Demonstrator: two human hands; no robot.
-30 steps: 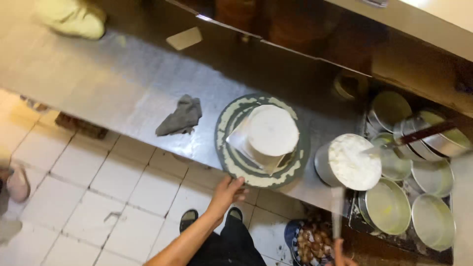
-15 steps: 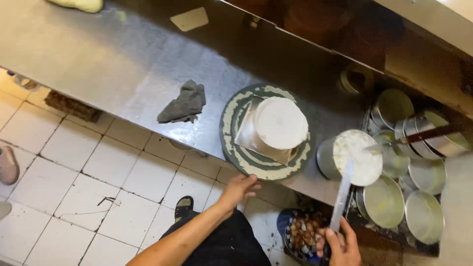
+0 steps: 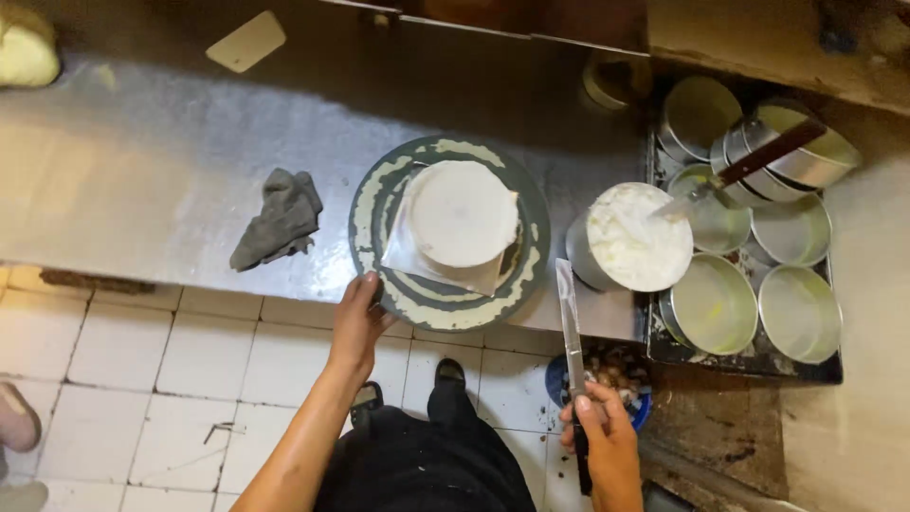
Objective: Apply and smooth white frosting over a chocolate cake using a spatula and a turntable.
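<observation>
Left hand (image 3: 358, 318) placed at the 7 o'clock edge of the round turntable (image 3: 449, 232), fingers (image 3: 365, 287) laid on the rim, touching it; whether curled under the rim cannot be told. Right hand (image 3: 599, 431) clenched around the handle of a long palette knife (image 3: 570, 327), blade pointing toward 12 o'clock, tip just beside the 4 o'clock edge of the turntable and close to the frosting container.

Turntable seated on the steel table (image 3: 142, 161), near its front edge; surface smeared with pale cream in rings. White frosted cake (image 3: 463, 213) centred on the turntable, resting on a square board (image 3: 408, 256) with corners projecting past the cake at 7 and 5 o'clock.

Round metal container of white frosting (image 3: 637, 237) at 3 o'clock from the cake, just beside the turntable. Tray of round metal cake tins (image 3: 758, 256) further toward 3 o'clock, several tins nested or overlapping; a brown-handled tool (image 3: 754, 161) laid across the upper tins, its end reaching into the frosting container.

Crumpled grey cloth (image 3: 280, 218) on the table at 9 o'clock from the turntable, well apart from it. Flat pale card (image 3: 246, 41) at 11 o'clock near the back. Yellowish lump (image 3: 27, 52) at the far 10 o'clock corner.

White tiled floor (image 3: 142, 379) below the table edge. Blue bowl with dark scraps (image 3: 616, 374) on the floor, just behind the right hand.
</observation>
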